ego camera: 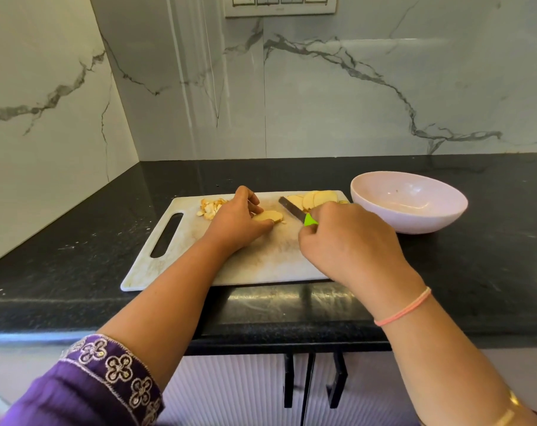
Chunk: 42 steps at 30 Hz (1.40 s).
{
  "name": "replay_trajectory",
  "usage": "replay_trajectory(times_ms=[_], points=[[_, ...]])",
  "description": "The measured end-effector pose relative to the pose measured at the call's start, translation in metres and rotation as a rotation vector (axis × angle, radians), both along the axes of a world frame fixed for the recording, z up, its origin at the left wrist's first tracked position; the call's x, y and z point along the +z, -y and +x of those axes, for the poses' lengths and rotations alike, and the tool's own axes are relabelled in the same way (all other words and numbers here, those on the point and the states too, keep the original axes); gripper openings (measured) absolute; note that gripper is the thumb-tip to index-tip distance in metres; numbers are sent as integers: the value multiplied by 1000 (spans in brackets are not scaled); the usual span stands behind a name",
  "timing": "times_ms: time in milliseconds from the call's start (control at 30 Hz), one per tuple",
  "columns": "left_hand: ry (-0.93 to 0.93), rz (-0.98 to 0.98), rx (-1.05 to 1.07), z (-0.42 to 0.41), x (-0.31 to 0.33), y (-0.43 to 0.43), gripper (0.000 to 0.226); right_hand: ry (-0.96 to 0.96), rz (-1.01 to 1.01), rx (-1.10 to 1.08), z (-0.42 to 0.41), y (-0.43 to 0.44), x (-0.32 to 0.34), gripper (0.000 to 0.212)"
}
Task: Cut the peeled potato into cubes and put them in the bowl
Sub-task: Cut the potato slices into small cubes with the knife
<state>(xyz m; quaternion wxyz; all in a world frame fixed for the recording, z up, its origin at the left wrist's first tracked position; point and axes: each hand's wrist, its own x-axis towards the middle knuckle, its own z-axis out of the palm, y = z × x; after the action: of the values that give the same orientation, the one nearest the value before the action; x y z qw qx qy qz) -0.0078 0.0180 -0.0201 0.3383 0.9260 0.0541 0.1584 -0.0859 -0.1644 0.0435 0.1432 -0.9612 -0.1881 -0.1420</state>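
The potato slices (268, 216) sit mid-board, stacked, long side running left to right, pinched by the left hand (236, 219). Just to their right, the right hand (350, 241) grips the knife (292, 209), blade angled far-left. The bowl (430, 219) is off the board's (261, 262) right end, so nearer the right hand imo.

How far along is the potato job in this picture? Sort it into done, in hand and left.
Done: slicing. Slices lie at the board's far right, small bits at its far left. In hand: the left grip holds a slice flat while the right grip holds the knife beside it. Left: cubing the slices; the bowl holds no pieces yet.
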Motion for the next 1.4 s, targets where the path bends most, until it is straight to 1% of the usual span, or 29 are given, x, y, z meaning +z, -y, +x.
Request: replay_trajectory(times_ms=[67,133,200,300,367,600,800,900,933,1100,1233,1333,1400], points=[[-8,-21,-1,-1,-1,0,42,9,17,-4,6,-7,-2,24],[-10,-43,-4,-1,-3,0,40,-26,-10,-3,15,-16,-5,15],[5,-55,-12,0,-3,0,39,-64,-35,-4,23,-24,-9,11],[39,-62,-28,2,0,1,38,-90,-64,4,32,-32,-10,17],[48,-56,-25,4,1,-1,38,-91,-86,16,34,-36,-9,17],[17,-9,-10,5,0,-2,39,-52,-111,64,17,-31,-9,9],[5,11,2,4,2,0,39,-36,-126,87,-11,-16,-17,18],[3,-4,6,3,4,-2,39,-35,-93,59,-18,-8,-15,32],[-2,-13,5,2,4,-3,40,-31,-73,43,-18,-6,-14,33],[-18,-46,-7,0,2,-1,41,19,24,1,-3,-6,-9,27],[-9,-106,-14,-1,1,-5,40,-46,-27,29,18,-28,-14,12],[3,-127,-36,0,4,-5,40,-84,-65,31,31,-42,-16,15],[5,-126,-45,2,5,-5,39,-76,-84,38,35,-48,-17,17]])
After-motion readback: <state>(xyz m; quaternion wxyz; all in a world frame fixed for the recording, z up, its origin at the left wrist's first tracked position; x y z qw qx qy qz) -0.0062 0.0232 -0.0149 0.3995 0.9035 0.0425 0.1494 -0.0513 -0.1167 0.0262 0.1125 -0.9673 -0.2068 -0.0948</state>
